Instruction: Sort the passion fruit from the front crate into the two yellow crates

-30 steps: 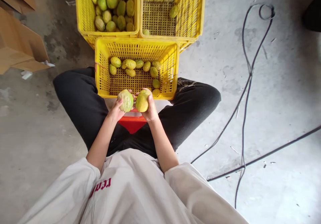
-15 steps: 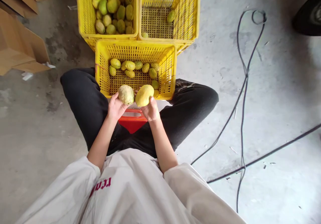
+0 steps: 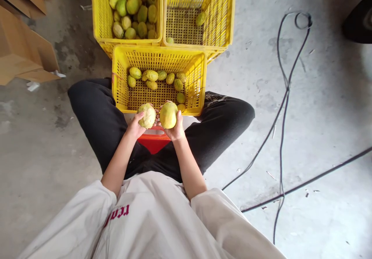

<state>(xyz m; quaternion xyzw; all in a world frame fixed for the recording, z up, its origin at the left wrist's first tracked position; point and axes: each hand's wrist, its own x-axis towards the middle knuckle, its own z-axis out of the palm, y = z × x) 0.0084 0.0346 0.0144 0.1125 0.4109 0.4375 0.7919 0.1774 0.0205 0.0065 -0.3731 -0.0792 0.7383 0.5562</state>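
Note:
My left hand (image 3: 134,127) is closed round a pale, rough-skinned green fruit (image 3: 147,115). My right hand (image 3: 175,130) grips a smoother yellow-green fruit (image 3: 168,114). The two fruits sit side by side, almost touching, over the near rim of a yellow plastic crate (image 3: 122,92) between my knees. That crate holds several more green-yellow fruits (image 3: 151,75) along its far and right sides. Below my hands shows a red stool (image 3: 153,141).
Two more yellow crates stand behind: the left crate (image 3: 101,15) is heaped with fruit, the right crate (image 3: 221,15) holds only a few. Cardboard boxes (image 3: 23,46) lie at the left. Black cables (image 3: 283,96) trail over the concrete floor at the right.
Both hands turned the fruits slightly while holding them in place above the crate rim. The view shifted a little.

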